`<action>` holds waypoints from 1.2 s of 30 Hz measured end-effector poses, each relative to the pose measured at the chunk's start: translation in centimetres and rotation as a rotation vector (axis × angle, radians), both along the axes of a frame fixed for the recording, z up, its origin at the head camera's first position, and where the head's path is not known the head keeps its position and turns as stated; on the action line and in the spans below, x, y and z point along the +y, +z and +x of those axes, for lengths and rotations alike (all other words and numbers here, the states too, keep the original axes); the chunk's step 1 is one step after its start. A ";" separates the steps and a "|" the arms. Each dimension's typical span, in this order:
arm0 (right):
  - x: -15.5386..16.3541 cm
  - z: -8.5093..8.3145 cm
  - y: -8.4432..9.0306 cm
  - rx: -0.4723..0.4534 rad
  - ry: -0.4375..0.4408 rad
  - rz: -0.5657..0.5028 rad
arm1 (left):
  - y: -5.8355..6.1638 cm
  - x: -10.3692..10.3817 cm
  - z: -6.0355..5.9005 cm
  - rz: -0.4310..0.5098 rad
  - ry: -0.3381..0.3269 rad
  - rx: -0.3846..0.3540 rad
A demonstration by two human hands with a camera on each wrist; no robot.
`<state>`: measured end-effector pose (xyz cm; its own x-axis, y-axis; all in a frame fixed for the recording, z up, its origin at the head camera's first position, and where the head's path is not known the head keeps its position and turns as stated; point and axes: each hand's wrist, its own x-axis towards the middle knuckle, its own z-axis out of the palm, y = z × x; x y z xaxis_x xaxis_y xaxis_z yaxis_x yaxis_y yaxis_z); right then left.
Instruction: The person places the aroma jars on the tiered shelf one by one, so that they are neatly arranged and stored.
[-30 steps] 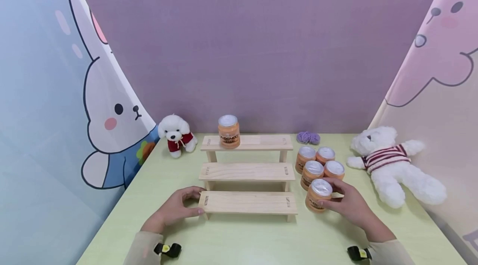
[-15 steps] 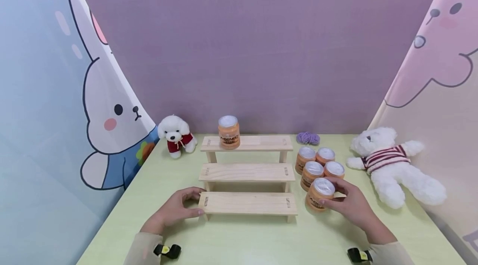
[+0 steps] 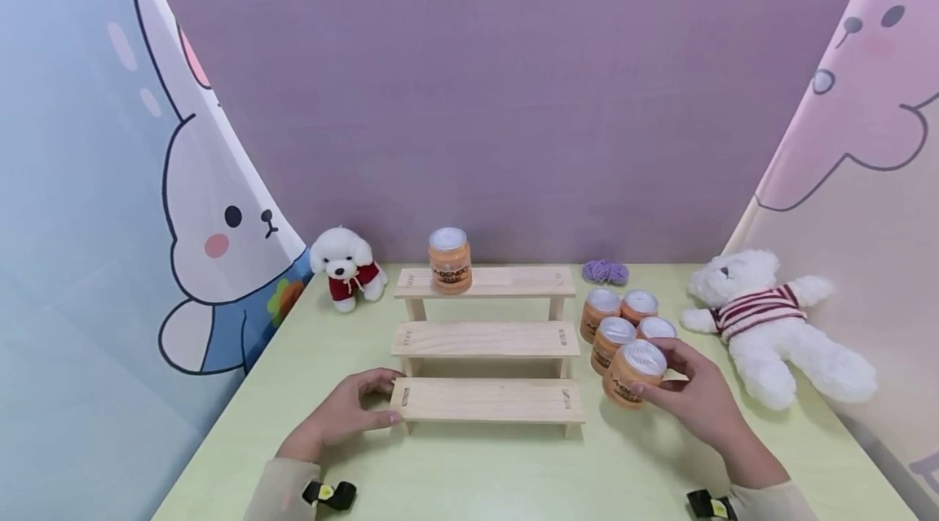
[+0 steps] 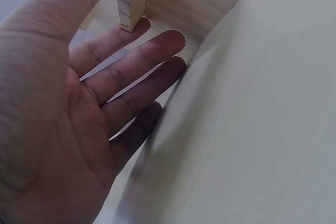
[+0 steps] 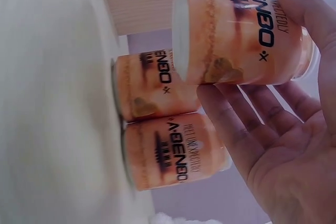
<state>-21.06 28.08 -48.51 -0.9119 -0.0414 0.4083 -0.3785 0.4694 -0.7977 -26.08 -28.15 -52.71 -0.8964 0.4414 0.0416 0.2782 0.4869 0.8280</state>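
Observation:
My right hand [image 3: 693, 390] grips an orange jar [image 3: 635, 374] with a clear ridged lid, thumb on the near side and fingers behind. The jar tilts slightly; in the right wrist view the held jar [image 5: 241, 35] is raised off the table. Several similar jars [image 3: 613, 344] stand grouped just behind it. My left hand [image 3: 345, 411] holds the left end of the lowest tier of a three-tier wooden stand [image 3: 487, 400], thumb at the front corner, fingers at the back. In the left wrist view, fingers [image 4: 134, 69] extend behind a wooden leg. One jar [image 3: 451, 262] stands on the top tier, towards the left.
A white plush dog [image 3: 343, 267] in a red top sits left of the stand. A bundle of purple yarn [image 3: 606, 271] lies behind the jars. At the right lies a white teddy bear [image 3: 770, 325] in a striped sweater. A purple cloth wall [image 3: 499, 113] closes the back.
My right hand has raised the jar off the table, moving it slightly up and to the right and tilting it. My left hand has stayed at the stand.

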 end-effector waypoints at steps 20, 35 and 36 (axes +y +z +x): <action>-0.8 -1.3 5.9 0.089 -0.024 -0.010 | 0.0 0.0 -0.1 -0.001 0.013 -0.007; -3.4 -3.2 9.5 0.081 -0.015 0.021 | 0.1 0.1 0.1 0.008 0.008 -0.009; -3.6 -3.4 9.7 0.081 -0.015 0.022 | 0.1 0.1 0.1 0.010 0.010 -0.012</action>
<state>-24.45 24.52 -38.80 -0.8765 -0.0383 0.4798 -0.4342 0.4929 -0.7540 -25.99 -28.06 -52.63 -0.9012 0.4320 0.0350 0.2631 0.4810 0.8363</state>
